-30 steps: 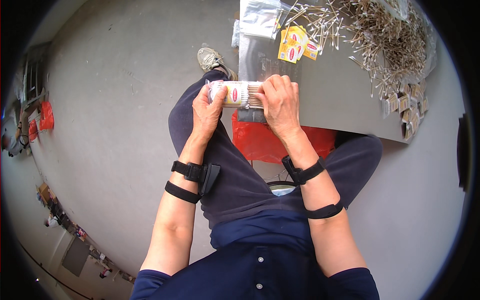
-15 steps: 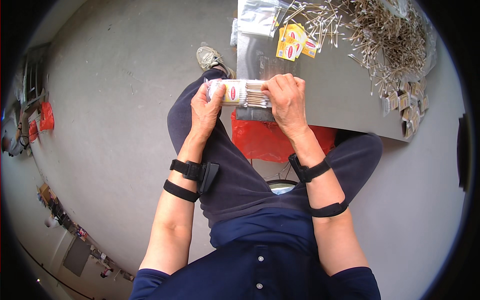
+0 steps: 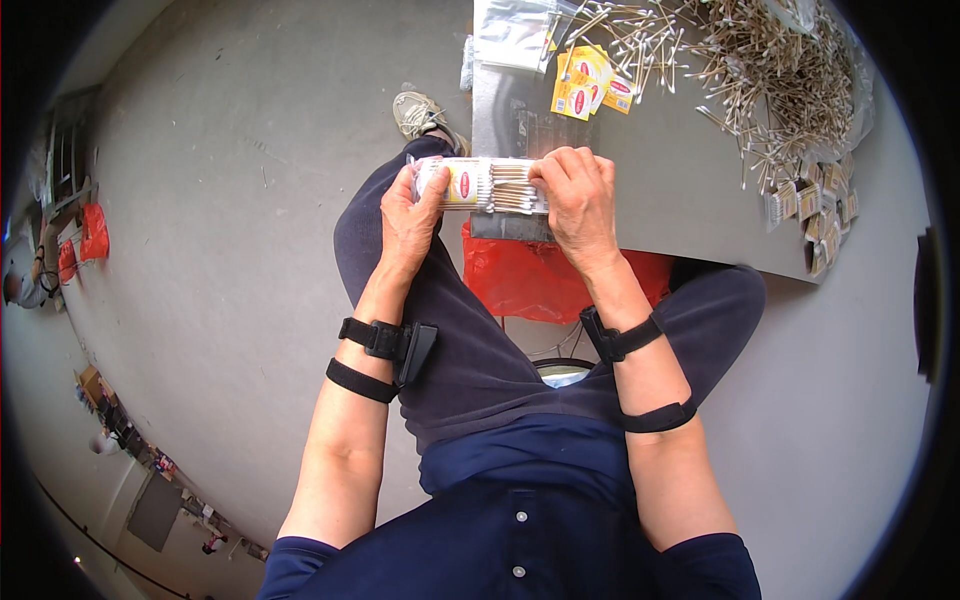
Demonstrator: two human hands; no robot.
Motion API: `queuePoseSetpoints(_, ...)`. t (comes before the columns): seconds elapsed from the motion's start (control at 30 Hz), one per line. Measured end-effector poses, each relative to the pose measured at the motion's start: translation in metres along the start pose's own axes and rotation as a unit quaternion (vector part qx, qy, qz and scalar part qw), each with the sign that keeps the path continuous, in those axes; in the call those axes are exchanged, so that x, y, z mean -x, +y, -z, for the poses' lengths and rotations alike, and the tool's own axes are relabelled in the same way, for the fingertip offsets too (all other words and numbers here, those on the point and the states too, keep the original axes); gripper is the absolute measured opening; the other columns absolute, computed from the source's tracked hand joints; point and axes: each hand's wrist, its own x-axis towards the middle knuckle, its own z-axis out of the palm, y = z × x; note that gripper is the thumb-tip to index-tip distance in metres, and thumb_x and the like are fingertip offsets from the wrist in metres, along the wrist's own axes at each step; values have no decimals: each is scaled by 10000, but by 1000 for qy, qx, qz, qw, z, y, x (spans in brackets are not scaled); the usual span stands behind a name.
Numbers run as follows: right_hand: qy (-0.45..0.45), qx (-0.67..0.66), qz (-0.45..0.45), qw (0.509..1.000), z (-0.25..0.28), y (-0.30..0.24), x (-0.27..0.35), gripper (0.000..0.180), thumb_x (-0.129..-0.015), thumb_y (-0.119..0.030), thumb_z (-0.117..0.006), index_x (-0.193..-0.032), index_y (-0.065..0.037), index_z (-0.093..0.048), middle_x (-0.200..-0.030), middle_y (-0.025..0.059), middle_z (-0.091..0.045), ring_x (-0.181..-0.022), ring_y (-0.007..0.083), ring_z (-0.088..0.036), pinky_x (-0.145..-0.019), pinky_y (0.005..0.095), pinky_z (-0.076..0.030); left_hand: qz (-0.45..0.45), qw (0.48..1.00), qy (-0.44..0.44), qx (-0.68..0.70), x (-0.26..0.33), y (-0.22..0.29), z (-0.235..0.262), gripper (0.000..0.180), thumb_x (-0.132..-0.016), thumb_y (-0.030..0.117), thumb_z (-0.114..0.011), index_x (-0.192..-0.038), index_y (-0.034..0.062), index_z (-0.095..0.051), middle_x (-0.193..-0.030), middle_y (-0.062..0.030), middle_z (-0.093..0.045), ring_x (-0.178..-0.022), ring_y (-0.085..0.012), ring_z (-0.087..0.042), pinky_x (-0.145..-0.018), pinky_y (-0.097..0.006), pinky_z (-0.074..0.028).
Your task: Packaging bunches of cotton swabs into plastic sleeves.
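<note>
My left hand (image 3: pixel 408 222) is closed on a clear plastic packet (image 3: pixel 428 183), its thumb near the yellow, white and red label card inside. Cotton swabs lie in the packet behind the card. A second bundle of cotton swabs (image 3: pixel 513 187) sits at the packet's right end, partly overlapping it. My right hand (image 3: pixel 580 200) pinches the right end of that bundle, fingers curled round it; the fingers hide the far tips. Both hands hold the packet and swabs level, over the near left corner of the table.
On the grey table (image 3: pixel 680 200) lie yellow label cards (image 3: pixel 585 85), a stack of clear bags (image 3: pixel 512 35) and a big heap of loose cotton swabs (image 3: pixel 780 80). Filled packets (image 3: pixel 822 210) pile at its right edge. A red plastic bag (image 3: pixel 525 280) hangs below the near edge.
My right hand has shifted very slightly to the right with the swab ends in its fingers. My left hand and the packet stay practically where they were.
</note>
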Motion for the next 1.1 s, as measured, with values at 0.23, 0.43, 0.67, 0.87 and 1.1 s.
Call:
queuePoseSetpoints(0.23,8,0,-5,1000,2,3,-1,96,-801,-41,-636,-831,-125,-601,-840,11,-570,-856,203,-568,-820,361,-390,4,1000,4,-5,0,1,0,341,-964,329,-682,-1136,36,-661,-873,33,-644,-700,-29,-504,-608,-213,-418)
queuePoseSetpoints(0.43,9,9,4,1000,-2,2,1,89,-803,-60,-649,-840,-127,-604,-832,10,-576,-843,201,-575,-810,360,-396,2,1000,5,1,0,-1,-1,346,-964,335,-680,-1139,37,-663,-880,30,-652,-703,-31,-510,-608,-214,-421)
queuePoseSetpoints(0.67,18,-2,-4,1000,0,-3,1,165,-765,-89,-731,-893,-125,-633,-854,5,-604,-849,201,-587,-823,364,-405,-2,1000,4,-1,0,-1,0,353,-964,341,-679,-1144,38,-663,-880,28,-652,-700,-32,-511,-604,-215,-421)
queuePoseSetpoints(0.87,113,-343,-323,875,-1,-10,19,211,-1011,-92,-543,-1195,-27,-625,-1201,116,-643,-1188,216,-583,-1047,364,-445,-1,1000,3,-5,0,0,0,351,-968,337,-675,-1146,35,-659,-881,29,-647,-695,-32,-505,-605,-213,-418)
queuePoseSetpoints(1.1,151,-405,-242,868,-20,-37,19,384,-1087,-164,-336,-1409,5,-459,-1568,170,-363,-1450,260,-352,-1189,360,-288,7,1000,7,11,1,1,-2,336,-972,328,-669,-1137,36,-660,-871,34,-643,-690,-28,-499,-598,-211,-410)
